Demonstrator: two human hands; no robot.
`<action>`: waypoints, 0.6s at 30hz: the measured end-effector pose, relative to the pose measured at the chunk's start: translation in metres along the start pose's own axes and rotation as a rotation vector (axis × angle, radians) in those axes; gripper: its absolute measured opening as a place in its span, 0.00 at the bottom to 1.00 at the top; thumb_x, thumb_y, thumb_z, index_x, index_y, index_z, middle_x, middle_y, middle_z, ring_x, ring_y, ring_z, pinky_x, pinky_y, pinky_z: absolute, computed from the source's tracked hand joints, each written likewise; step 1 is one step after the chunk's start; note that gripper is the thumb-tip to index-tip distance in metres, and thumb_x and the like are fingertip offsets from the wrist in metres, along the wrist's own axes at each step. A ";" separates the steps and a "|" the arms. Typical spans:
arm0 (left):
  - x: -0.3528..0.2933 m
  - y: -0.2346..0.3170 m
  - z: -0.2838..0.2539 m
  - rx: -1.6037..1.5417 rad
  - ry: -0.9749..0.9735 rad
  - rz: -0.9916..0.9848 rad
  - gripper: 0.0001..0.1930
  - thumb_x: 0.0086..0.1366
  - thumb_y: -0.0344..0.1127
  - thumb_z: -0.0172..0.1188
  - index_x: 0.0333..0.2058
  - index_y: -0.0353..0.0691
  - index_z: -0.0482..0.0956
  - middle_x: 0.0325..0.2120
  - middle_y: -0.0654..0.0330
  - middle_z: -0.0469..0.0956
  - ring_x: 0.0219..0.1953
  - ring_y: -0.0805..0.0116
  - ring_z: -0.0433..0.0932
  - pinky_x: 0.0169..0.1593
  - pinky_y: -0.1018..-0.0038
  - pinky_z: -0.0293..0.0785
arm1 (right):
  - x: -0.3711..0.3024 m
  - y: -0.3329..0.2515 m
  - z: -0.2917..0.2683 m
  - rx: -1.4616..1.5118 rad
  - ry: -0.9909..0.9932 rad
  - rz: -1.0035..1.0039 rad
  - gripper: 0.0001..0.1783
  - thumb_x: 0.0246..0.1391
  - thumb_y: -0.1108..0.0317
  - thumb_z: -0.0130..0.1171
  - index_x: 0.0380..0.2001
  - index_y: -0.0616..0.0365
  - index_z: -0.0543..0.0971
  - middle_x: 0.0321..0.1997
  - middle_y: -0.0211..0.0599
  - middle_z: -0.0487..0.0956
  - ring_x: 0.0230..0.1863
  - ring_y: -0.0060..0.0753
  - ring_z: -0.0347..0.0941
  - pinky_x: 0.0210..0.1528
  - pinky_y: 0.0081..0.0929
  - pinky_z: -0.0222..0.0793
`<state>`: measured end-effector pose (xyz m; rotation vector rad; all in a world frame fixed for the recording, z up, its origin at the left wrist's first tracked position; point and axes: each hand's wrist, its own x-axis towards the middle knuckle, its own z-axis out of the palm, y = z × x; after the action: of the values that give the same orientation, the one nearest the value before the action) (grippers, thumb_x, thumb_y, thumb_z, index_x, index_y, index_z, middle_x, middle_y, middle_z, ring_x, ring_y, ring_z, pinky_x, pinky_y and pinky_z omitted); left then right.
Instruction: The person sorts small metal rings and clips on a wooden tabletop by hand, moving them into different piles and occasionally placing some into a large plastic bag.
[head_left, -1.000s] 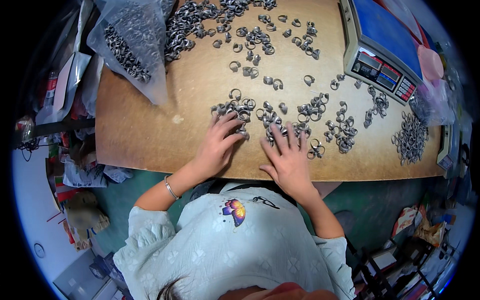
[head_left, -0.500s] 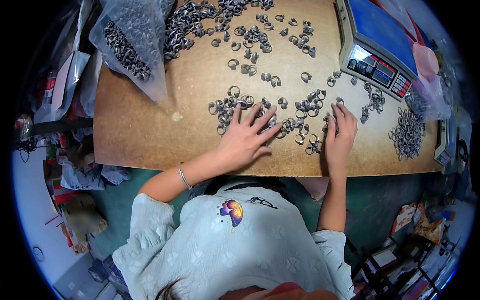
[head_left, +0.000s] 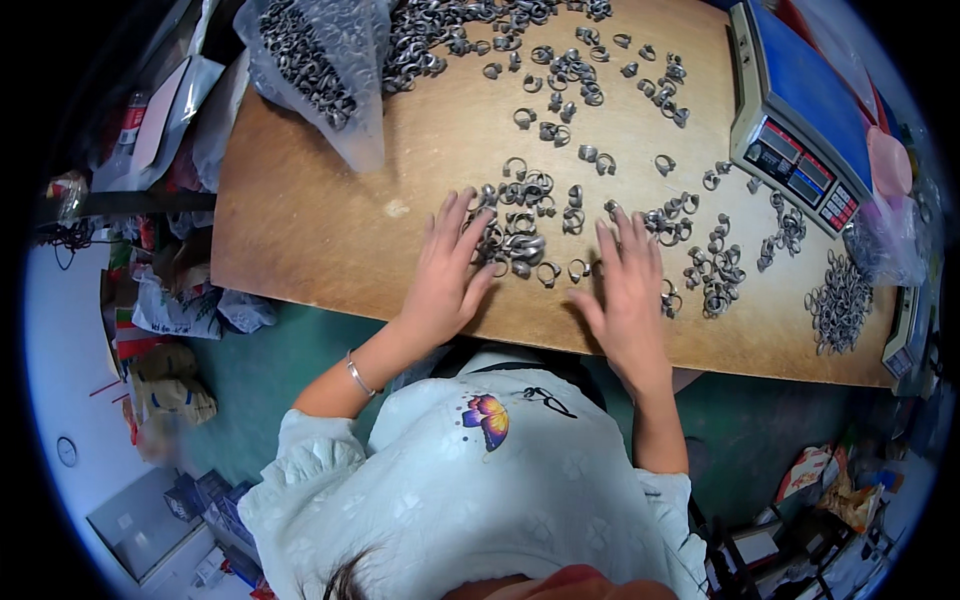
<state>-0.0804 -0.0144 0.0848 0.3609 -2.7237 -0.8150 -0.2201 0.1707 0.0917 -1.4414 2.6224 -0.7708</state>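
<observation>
Many grey metal rings lie loose on a brown tabletop [head_left: 300, 220]. My left hand [head_left: 445, 262] is open, its fingers spread along the left edge of a cluster of rings [head_left: 522, 245] and touching some of them. To the right, my right hand [head_left: 628, 285] is open with the thumb apart, palm down. Its fingertips reach rings [head_left: 668, 220] beside them, and its palm hides part of the table. A few single rings [head_left: 578, 270] lie between the two hands. Another small group of rings [head_left: 715, 275] sits just right of my right hand.
At the far left, a clear plastic bag [head_left: 365, 120] holds more rings beside a large heap [head_left: 415, 50]. A blue-topped digital scale [head_left: 800, 90] stands at the far right. Near the right edge are a ring pile [head_left: 840, 305] and a second device [head_left: 902, 345].
The view has shifted, so the table appears farther right and turned. My left hand has moved to the cluster's left side. My right hand has come closer to it, fingers now spread.
</observation>
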 end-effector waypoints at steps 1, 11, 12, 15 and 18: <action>0.005 0.005 0.000 -0.002 0.039 -0.061 0.33 0.54 0.26 0.59 0.59 0.38 0.59 0.61 0.44 0.54 0.64 0.42 0.51 0.65 0.52 0.46 | 0.008 -0.008 0.002 -0.013 -0.048 -0.019 0.49 0.38 0.53 0.68 0.60 0.63 0.58 0.65 0.54 0.56 0.67 0.52 0.49 0.65 0.54 0.43; -0.013 -0.021 -0.014 -0.290 -0.008 -0.021 0.43 0.49 0.30 0.67 0.61 0.35 0.52 0.62 0.43 0.51 0.65 0.46 0.49 0.66 0.61 0.50 | 0.028 -0.019 0.036 0.032 -0.045 -0.109 0.62 0.28 0.47 0.71 0.61 0.70 0.51 0.66 0.58 0.51 0.67 0.60 0.47 0.65 0.52 0.45; -0.008 -0.022 -0.016 -0.234 -0.020 0.002 0.45 0.47 0.31 0.68 0.62 0.35 0.51 0.63 0.43 0.49 0.65 0.45 0.48 0.66 0.61 0.49 | 0.034 -0.020 0.037 0.040 0.014 -0.132 0.62 0.27 0.47 0.72 0.61 0.68 0.52 0.65 0.57 0.52 0.66 0.60 0.48 0.64 0.52 0.47; 0.000 -0.028 -0.018 -0.150 -0.100 0.055 0.53 0.43 0.37 0.71 0.63 0.36 0.45 0.64 0.42 0.45 0.66 0.43 0.45 0.65 0.55 0.47 | 0.056 -0.024 0.039 0.063 -0.057 -0.157 0.61 0.25 0.50 0.73 0.62 0.64 0.54 0.64 0.58 0.53 0.65 0.61 0.49 0.64 0.53 0.48; 0.008 -0.025 -0.014 -0.012 -0.178 0.067 0.57 0.40 0.44 0.73 0.64 0.37 0.43 0.63 0.42 0.45 0.65 0.43 0.46 0.65 0.51 0.47 | 0.063 -0.025 0.044 0.144 -0.114 -0.270 0.57 0.25 0.53 0.74 0.60 0.62 0.59 0.63 0.56 0.56 0.64 0.60 0.51 0.64 0.49 0.50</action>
<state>-0.0794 -0.0437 0.0831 0.2017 -2.8753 -0.8830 -0.2242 0.0911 0.0762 -1.7607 2.2670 -0.8524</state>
